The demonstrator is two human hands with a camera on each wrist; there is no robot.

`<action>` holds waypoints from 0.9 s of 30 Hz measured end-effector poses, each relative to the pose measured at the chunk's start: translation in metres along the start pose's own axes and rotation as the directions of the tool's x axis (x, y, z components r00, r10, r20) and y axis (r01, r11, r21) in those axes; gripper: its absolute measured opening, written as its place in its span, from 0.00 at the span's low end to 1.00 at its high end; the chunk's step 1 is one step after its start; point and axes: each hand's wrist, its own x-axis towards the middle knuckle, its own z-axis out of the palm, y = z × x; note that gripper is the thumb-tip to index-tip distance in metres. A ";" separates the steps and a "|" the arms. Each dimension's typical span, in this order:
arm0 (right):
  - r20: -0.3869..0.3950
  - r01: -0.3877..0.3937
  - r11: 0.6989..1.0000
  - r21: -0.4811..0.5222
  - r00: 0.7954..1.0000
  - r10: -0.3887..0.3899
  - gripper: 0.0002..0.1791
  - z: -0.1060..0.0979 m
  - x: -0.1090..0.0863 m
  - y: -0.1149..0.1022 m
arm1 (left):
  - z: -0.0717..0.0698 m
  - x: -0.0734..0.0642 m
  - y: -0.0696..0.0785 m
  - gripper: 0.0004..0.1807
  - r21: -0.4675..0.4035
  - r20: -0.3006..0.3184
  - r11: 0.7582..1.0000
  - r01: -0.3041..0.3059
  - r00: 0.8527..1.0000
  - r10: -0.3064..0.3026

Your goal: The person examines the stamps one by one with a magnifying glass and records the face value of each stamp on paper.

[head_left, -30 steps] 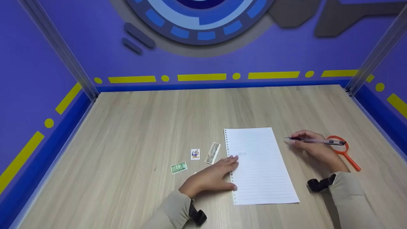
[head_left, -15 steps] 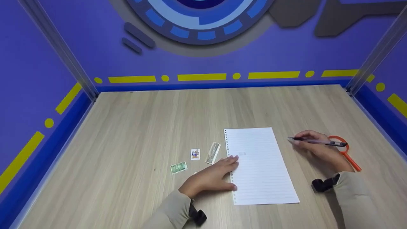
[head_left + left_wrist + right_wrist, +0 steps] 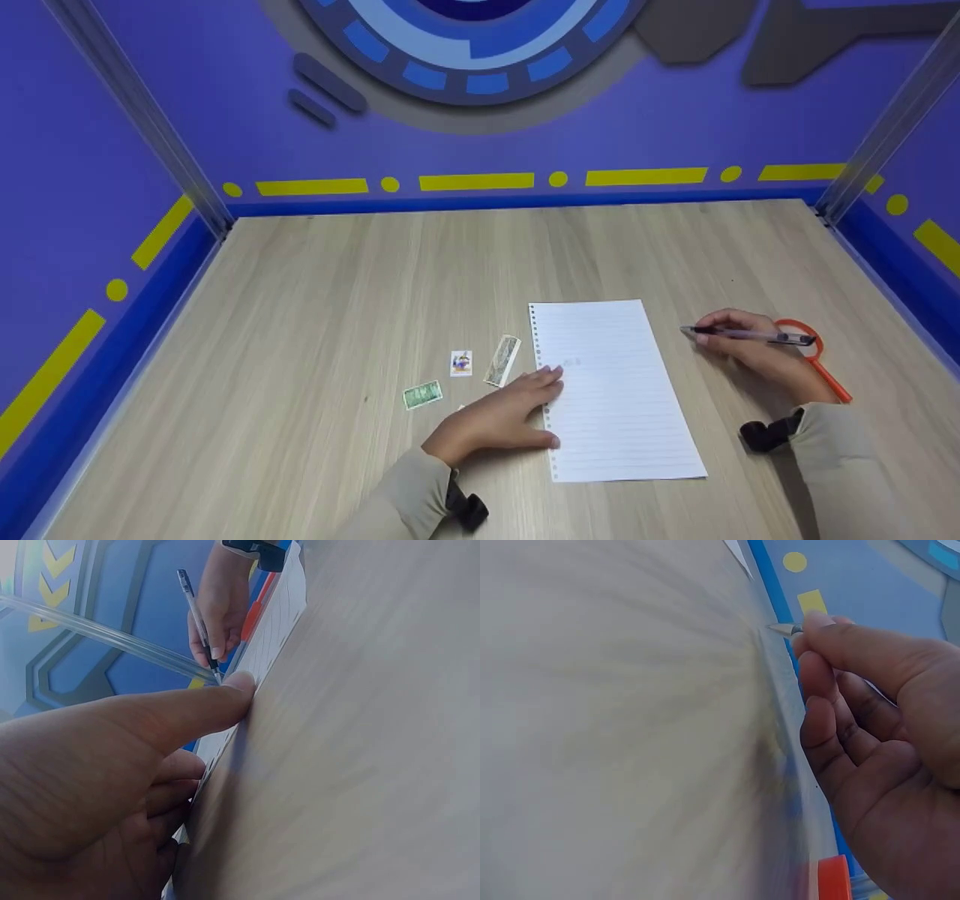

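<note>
A sheet of lined, hole-punched paper point(image 3: 622, 420) lies on the table, with faint writing near its left side. My left hand point(image 3: 502, 420) rests on the paper's punched edge, fingers spread; in the left wrist view its thumb point(image 3: 225, 697) lies along that edge. Right of the sheet, my right hand point(image 3: 757, 356) pinches a pen point(image 3: 739, 334) with a clear barrel and dark grip, its tip pointing left toward the paper. Only the pen's metal tip point(image 3: 784, 628) shows beyond the fingers in the right wrist view.
Left of the paper lie a green stamp point(image 3: 422, 395), a small stamp with a colourful figure point(image 3: 461, 364) and a long grey stamp point(image 3: 502, 361). An orange magnifying glass point(image 3: 831, 381) lies partly behind the right hand. Blue panels point(image 3: 480, 150) wall the table's back and sides.
My right hand has shifted slightly right, away from the paper, with the pen still in its fingers. The left hand and the sheet have stayed in place.
</note>
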 end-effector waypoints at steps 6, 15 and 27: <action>0.013 -0.015 0.999 -0.050 1.000 0.016 0.20 -0.002 0.000 -0.002 | -0.001 0.000 0.001 0.43 -0.001 0.001 1.000 -0.003 1.000 0.003; 0.039 -0.013 0.993 -0.120 0.999 0.018 0.21 -0.006 -0.001 -0.007 | 0.000 0.001 -0.001 0.43 -0.005 -0.001 1.000 -0.014 1.000 0.014; 0.041 0.072 0.970 -0.230 0.997 -0.064 0.20 -0.009 -0.003 -0.007 | 0.001 0.002 -0.001 0.43 0.010 0.005 1.000 -0.008 1.000 0.008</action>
